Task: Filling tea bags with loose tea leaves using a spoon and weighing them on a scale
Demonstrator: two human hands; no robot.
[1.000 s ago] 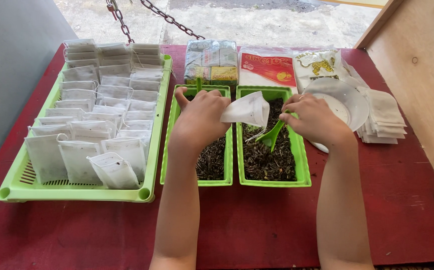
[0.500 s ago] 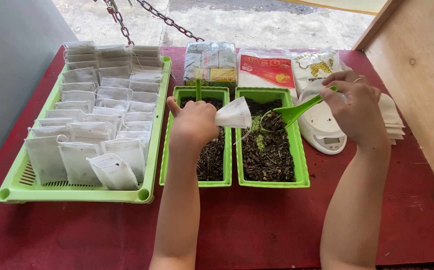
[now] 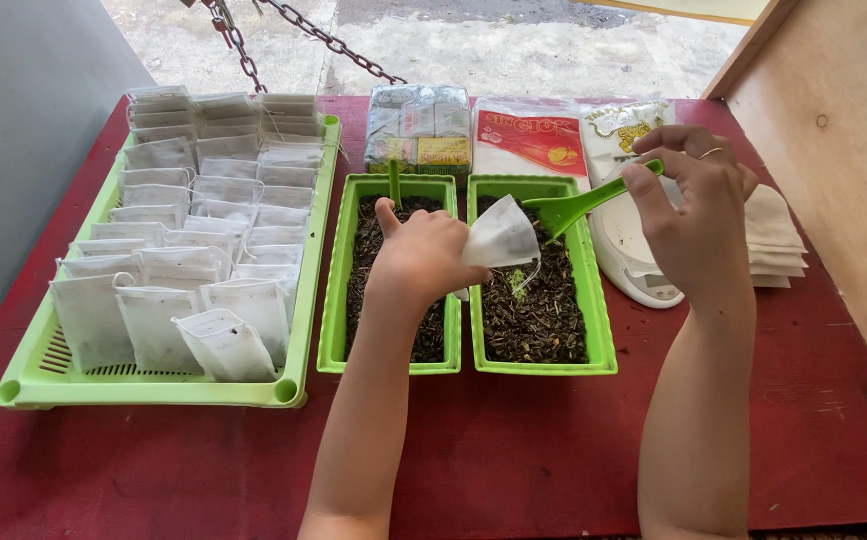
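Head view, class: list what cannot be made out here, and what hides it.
- White scale: its top, behind the right hand.
- Scoop: whether loaded; bowl faces away.
- White bag: how full; opaque.
- Left tray: part of the leaves, under the left hand.
- Chain: cut by the top edge.

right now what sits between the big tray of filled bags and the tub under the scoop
In the head view, one more green tub of dark leaves, with the left hand over it holding a white bag.

scale [image 3: 625, 262] half hidden, chain [image 3: 328, 40] cut off
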